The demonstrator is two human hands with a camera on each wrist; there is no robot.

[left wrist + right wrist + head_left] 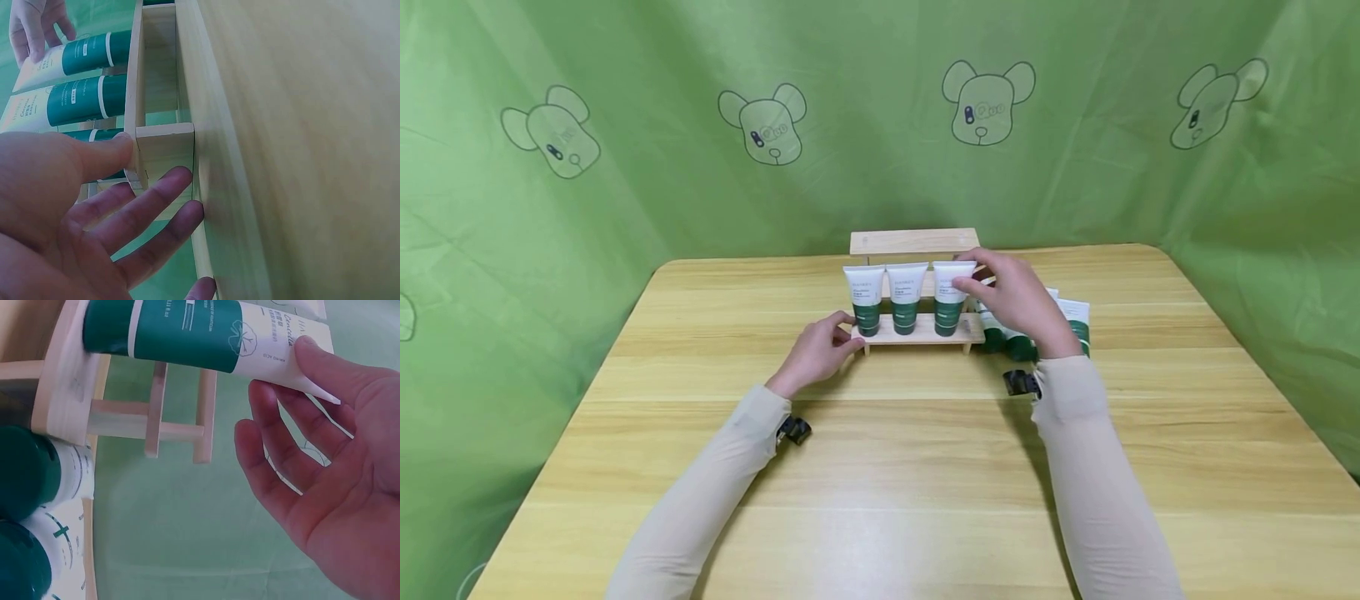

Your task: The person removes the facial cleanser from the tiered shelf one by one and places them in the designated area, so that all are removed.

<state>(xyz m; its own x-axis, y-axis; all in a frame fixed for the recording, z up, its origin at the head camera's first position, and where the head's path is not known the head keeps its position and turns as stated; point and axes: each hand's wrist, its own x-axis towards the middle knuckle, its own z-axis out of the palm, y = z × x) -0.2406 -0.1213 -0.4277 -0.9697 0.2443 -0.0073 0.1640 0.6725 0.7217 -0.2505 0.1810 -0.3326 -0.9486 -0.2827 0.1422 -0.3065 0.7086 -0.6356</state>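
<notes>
Three white-and-green tubes stand cap-down in a row on the lowest step of a wooden rack. My right hand pinches the white upper end of the rightmost tube, thumb in front and fingers behind; its cap rests on the step. The right wrist view shows this grip on the tube by my hand. My left hand holds the step's left end, beside the leftmost tube. In the left wrist view, the thumb of that hand lies on the step's edge, the other fingers spread below.
Several more tubes stand close together right of the rack, partly behind my right hand and forearm. The rack's higher shelf rises behind the row. A green curtain hangs behind the wooden table.
</notes>
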